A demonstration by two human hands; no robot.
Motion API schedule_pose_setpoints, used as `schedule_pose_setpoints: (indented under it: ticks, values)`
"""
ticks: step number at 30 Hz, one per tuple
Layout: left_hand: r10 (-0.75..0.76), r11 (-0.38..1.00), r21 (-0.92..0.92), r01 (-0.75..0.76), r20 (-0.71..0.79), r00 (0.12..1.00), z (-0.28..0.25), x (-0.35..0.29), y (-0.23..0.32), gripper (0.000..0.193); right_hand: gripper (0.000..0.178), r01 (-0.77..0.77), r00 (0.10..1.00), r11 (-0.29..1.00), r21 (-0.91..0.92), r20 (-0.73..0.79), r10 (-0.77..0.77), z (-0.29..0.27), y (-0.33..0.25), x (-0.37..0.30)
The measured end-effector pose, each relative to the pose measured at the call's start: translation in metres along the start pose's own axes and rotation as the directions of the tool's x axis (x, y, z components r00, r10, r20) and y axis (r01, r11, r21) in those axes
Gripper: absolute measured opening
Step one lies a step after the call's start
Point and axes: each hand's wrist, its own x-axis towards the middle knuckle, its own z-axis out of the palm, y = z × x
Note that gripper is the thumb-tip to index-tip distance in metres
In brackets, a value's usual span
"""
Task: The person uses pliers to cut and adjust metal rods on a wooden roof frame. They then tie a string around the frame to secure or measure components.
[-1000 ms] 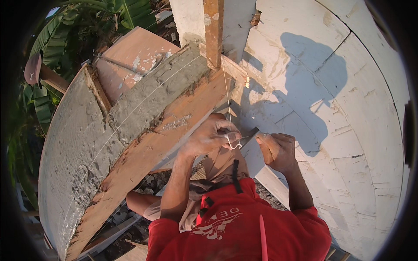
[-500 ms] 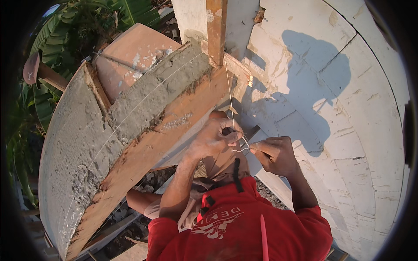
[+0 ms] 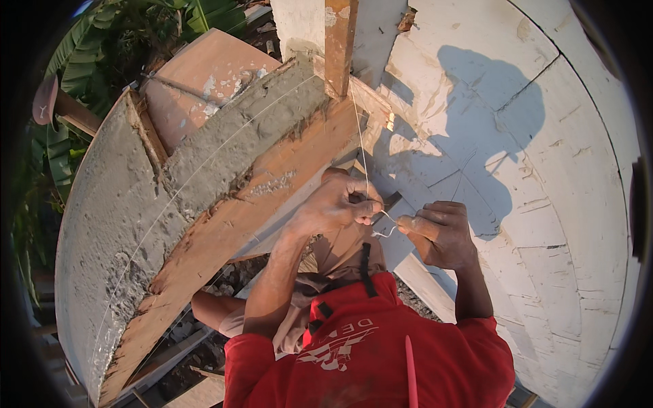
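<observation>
A thin white string [image 3: 362, 146] runs down from beside the foot of an upright wooden post [image 3: 337, 51] to my hands. My left hand [image 3: 340, 206] pinches it between thumb and forefinger, in front of my lap. A short length of string spans the small gap to my right hand [image 3: 439, 234], whose thumb and fingertips are closed on it. A loose, curled end of the string hangs between the two hands, below the fingertips. Both hands are held apart from the wooden board and the wall.
To the left stretches a rough wet-looking concrete ledge [image 3: 224, 146], edged by a wooden form board [image 3: 238, 211]; another line crosses its top. A white block wall [image 3: 544, 224] rises on the right. Banana leaves [image 3: 81, 61] fill the far left. Rubble and planks lie below.
My right hand has shifted slightly right and up, away from the left. The gap between them is wider and the string there is drawn out longer. My left hand keeps its pinch.
</observation>
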Motion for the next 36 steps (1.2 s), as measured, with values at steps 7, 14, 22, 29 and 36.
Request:
schedule_pose_setpoints:
  ticks: [7, 14, 22, 29, 36]
  values:
    - [-0.018, 0.97, -0.242, 0.01, -0.028, 0.999, 0.007, -0.001, -0.024, 0.019, 0.016, -0.419, 0.904, 0.895, 0.152, -0.025, 0.427, 0.008, 0.005, -0.022]
    - [-0.082, 0.986, -0.146, 0.086, 0.034, 0.996, -0.003, 0.0, -0.023, 0.02, 0.022, -0.246, 0.954, 0.966, 0.076, -0.157, 0.255, 0.014, 0.007, -0.023]
    - [-0.011, 0.973, -0.229, 0.039, 0.122, 0.992, -0.003, 0.007, -0.019, 0.024, 0.028, -0.083, 0.979, 0.988, -0.127, -0.194, 0.057, 0.01, 0.014, -0.021]
    - [-0.016, 0.987, -0.155, 0.029, 0.089, 0.996, -0.002, 0.0, -0.013, 0.022, 0.022, -0.257, 0.921, 0.959, 0.12, -0.27, 0.28, 0.027, 0.012, -0.025]
    - [0.009, 0.994, -0.112, 0.0, 0.082, 0.997, -0.002, 0.006, -0.023, 0.018, 0.014, -0.396, 0.886, 0.91, 0.125, -0.209, 0.415, 0.033, -0.009, -0.018]
